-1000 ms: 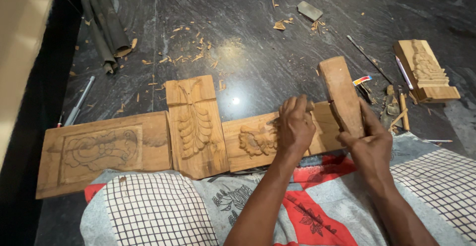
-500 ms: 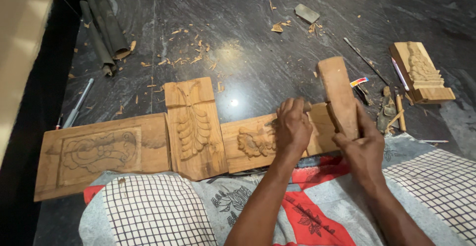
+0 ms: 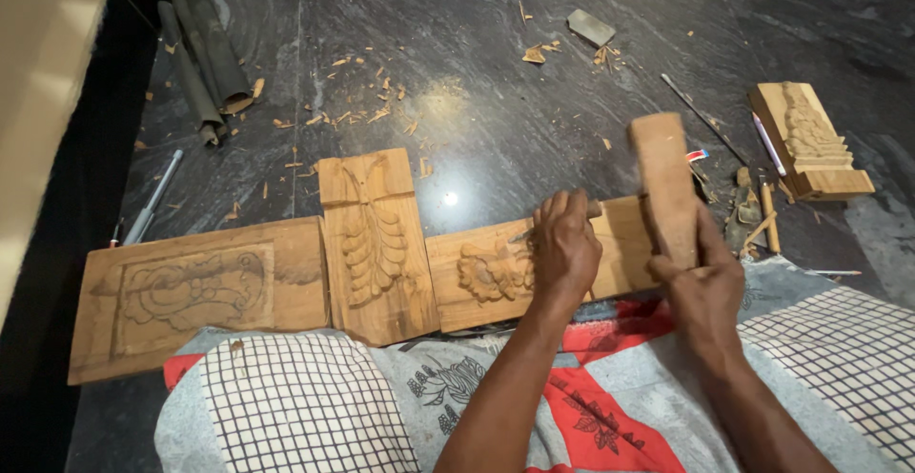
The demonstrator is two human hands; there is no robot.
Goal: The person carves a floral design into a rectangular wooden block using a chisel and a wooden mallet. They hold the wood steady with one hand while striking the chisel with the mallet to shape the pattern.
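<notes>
**Chisel and mallet at the carved panel**

The left hand is curled tight around a chisel, of which only a short dark tip shows past the fingers and a wooden butt end behind the knuckles; the tip touches the leafy relief on the long carved panel lying across the person's lap edge and the floor. The right hand grips the lower end of a flat wooden mallet, which stands nearly upright, just beside the left hand and over the right end of that panel.

Left of the panel, touching it, an upright carved block with a feather-like pattern overlaps its end, and farther left lies a wide board with a shallow outlined figure. A checked and red-printed cloth covers the lap beneath both forearms.

On the dark stone floor (scattered with wood chips) sit a small carved figure block at the far right, a few hand tools near it, and a rolled dark bundle well apart at the upper left.
</notes>
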